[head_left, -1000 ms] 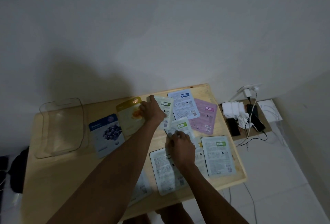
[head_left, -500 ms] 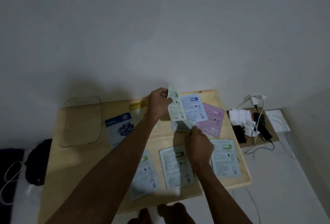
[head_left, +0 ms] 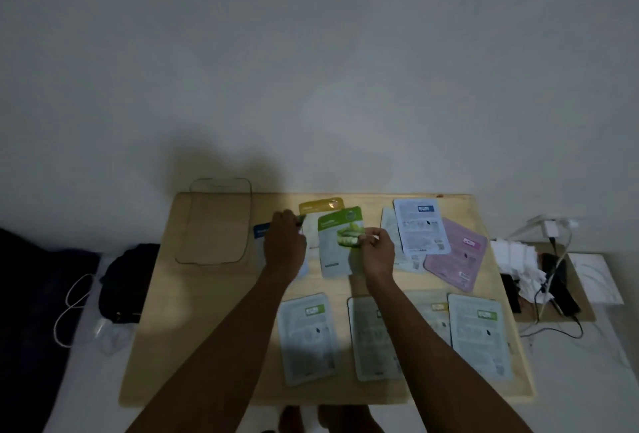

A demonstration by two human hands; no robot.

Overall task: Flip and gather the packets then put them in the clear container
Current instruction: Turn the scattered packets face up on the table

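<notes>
Right hand (head_left: 377,253) pinches green packet (head_left: 337,242), its lettering blurred.

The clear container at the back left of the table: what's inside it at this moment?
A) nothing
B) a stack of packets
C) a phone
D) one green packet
A: the clear container shows only bare wood through it, while the green packet sits outside it, pinched by the right hand.
</notes>
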